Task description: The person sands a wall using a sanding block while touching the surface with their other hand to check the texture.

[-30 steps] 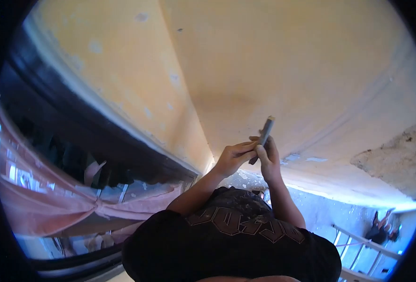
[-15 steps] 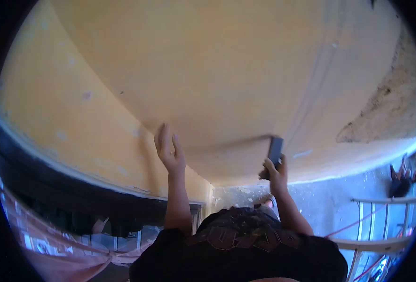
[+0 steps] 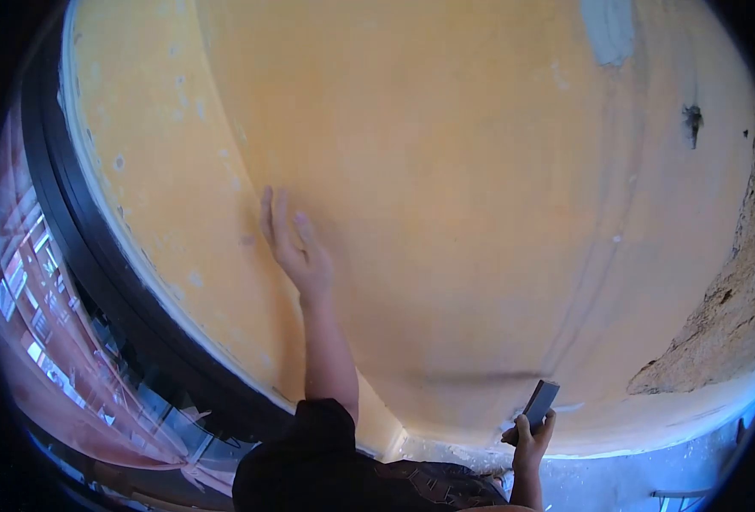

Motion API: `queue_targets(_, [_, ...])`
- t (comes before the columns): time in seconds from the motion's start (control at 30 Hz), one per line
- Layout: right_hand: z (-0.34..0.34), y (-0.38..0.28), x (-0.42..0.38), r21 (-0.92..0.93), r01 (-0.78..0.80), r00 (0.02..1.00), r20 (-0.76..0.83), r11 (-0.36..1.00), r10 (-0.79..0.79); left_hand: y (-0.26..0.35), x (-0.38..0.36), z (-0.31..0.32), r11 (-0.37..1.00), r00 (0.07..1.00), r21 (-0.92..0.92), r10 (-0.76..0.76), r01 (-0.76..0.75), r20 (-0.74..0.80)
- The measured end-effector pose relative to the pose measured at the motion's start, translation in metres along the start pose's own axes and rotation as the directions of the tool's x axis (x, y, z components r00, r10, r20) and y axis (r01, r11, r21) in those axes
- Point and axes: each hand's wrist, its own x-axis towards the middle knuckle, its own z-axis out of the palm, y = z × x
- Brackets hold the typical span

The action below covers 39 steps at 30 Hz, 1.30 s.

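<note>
Raised in front of the inner corner of the yellow wall (image 3: 446, 205), my left hand (image 3: 300, 260) has its fingers stretched and apart, holding nothing. Its fingertips are close by the corner line. Lower down on the right, my right hand (image 3: 532, 433) is wrapped round a long grey sanding block (image 3: 541, 401), thumb on one side and fingers on the other. The block is tilted, its upper end toward the wall, where a dark shadow streak runs leftward from it.
Bare rough plaster (image 3: 710, 328) shows at the wall's right, with a small dark hole (image 3: 692, 124) above it. A dark window frame (image 3: 104, 264) and a pinkish curtain (image 3: 61, 375) stand at left. Below is the speckled floor (image 3: 599, 482), with part of a ladder (image 3: 680, 495) at lower right.
The view has tilted up, showing more upper wall and less floor and ladder. My right hand with the sanding block appears lower and further right; my left hand stays raised by the corner.
</note>
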Motion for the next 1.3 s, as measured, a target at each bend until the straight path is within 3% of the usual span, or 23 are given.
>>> queue_targets(0.07, [-0.007,-0.006,0.009,0.02,0.026,1.0,0.005,0.999,-0.027,0.008,0.031,0.007,0.997,0.992,0.037,-0.07,0.066,0.107])
queue_targets(0.3, [-0.026,-0.019,0.035,0.006,0.067,0.993,0.093,0.998,-0.068,0.032,0.047,0.053,0.958,0.975,0.226,-0.201,0.176,0.096])
queue_targets(0.37, [-0.032,-0.019,0.04,0.019,0.035,0.986,0.164,0.999,-0.038,0.053,0.05,0.055,0.923,0.941,0.262,-0.319,0.281,0.116])
queue_targets(0.5, [-0.041,-0.017,0.047,-0.016,0.105,0.983,0.154,0.994,-0.101,0.092,0.037,0.067,0.926,0.938,0.281,-0.305,0.252,0.163])
queue_targets(0.53, [-0.046,-0.015,0.049,-0.016,0.089,0.987,0.134,0.996,-0.086,0.103,0.028,0.069,0.943,0.948,0.271,-0.251,0.194,0.195])
queue_targets(0.7, [-0.071,-0.017,0.067,0.033,0.382,0.915,0.128,0.924,-0.383,0.168,-0.04,0.084,0.983,0.929,0.182,-0.076,0.009,0.361])
queue_targets(0.77, [-0.078,-0.021,0.073,0.046,0.478,0.869,0.123,0.877,-0.479,0.189,-0.067,0.091,0.98,0.913,0.121,0.096,-0.156,0.397])
queue_targets(0.8, [-0.08,-0.026,0.073,0.061,0.507,0.852,0.118,0.86,-0.511,0.202,-0.079,0.094,0.986,0.9,0.094,0.087,-0.14,0.428])
queue_targets(0.87, [-0.082,-0.035,0.071,0.07,0.481,0.873,0.058,0.874,-0.484,0.23,-0.097,0.096,0.973,0.86,0.07,0.16,-0.221,0.485])
queue_targets(1.0, [-0.092,-0.034,0.061,0.007,0.458,0.889,-0.006,0.889,-0.458,0.274,-0.12,0.106,0.989,0.835,0.027,0.109,-0.146,0.54])
queue_targets(1.2, [-0.106,-0.025,0.043,-0.069,0.422,0.901,-0.084,0.904,-0.426,0.341,-0.147,0.124,0.98,0.778,-0.156,0.194,-0.125,0.597])
queue_targets(1.27, [-0.106,-0.033,0.035,-0.106,0.403,0.9,-0.135,0.909,-0.415,0.36,-0.163,0.126,0.954,0.663,-0.239,0.299,-0.183,0.686])
queue_targets(1.3, [-0.111,-0.034,0.03,-0.119,0.389,0.903,-0.144,0.913,-0.404,0.367,-0.176,0.128,0.943,0.657,-0.288,0.324,-0.167,0.68])
